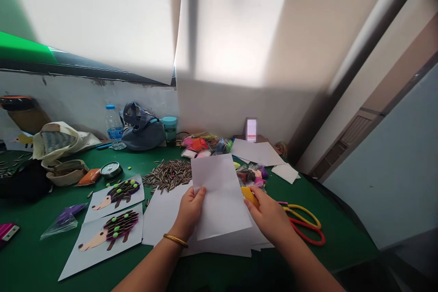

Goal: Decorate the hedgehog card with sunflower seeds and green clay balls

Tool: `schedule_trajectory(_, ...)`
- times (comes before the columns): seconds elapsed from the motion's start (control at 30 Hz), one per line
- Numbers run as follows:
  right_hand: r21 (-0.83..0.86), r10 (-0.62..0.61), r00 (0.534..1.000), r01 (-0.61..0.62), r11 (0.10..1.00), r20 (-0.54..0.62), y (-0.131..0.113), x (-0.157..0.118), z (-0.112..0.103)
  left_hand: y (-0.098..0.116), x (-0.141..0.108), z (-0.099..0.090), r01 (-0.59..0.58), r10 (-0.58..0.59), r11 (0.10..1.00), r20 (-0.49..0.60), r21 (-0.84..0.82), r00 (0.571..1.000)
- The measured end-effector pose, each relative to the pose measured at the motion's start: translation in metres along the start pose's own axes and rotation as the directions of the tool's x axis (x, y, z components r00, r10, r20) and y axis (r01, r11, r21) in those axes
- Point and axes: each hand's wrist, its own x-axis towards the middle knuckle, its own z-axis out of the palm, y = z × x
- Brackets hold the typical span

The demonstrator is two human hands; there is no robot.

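My left hand [190, 207], with a gold bangle at the wrist, grips the left edge of a white sheet of paper [221, 196], thumb on top. The sheet is raised and tilted above more white sheets [164, 219] on the table. At the sheet's right edge, my right hand [265, 212] is closed around a small yellow object [250, 196]; the fingers cover much of it, and its kind is unclear. To the left lie two hedgehog pictures, an upper one [118, 195] and a lower one [111, 232], with seed spines and green dots. Striped sunflower seeds [171, 174] are heaped behind my left hand.
Scissors [306, 223] with red and yellow handles lie right of my right hand on the green table [345, 242]. Bags of coloured clay [201, 143], a water bottle [114, 127], a blue bag [142, 130] and a teal-lidded cup [169, 130] line the back. A phone [251, 129] stands upright.
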Motion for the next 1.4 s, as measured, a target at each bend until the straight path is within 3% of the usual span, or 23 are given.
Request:
schedule_trajectory(0.6,0.03,0.015,1.0,-0.015,0.999,-0.018,0.002,0.003,-0.002,-0.008,-0.001,0.003,0.022,-0.022,0.999,0.001,-0.046,1.0)
schedule_trajectory(0.97,0.047,0.031,0.995,-0.026,0.999,-0.097,0.016,0.004,-0.001,-0.011,0.001,0.003,-0.022,0.022,0.999,-0.007,-0.047,1.0)
schedule_trajectory(1.27,0.013,0.003,0.995,-0.001,1.0,-0.103,0.01,0.011,0.0,-0.008,-0.004,0.006,0.038,-0.037,0.998,0.026,-0.052,0.999)
schedule_trajectory(1.4,0.07,0.045,0.984,-0.034,0.997,-0.172,0.021,0.012,-0.003,-0.007,-0.003,0.004,0.02,-0.019,0.997,0.008,-0.074,1.0)
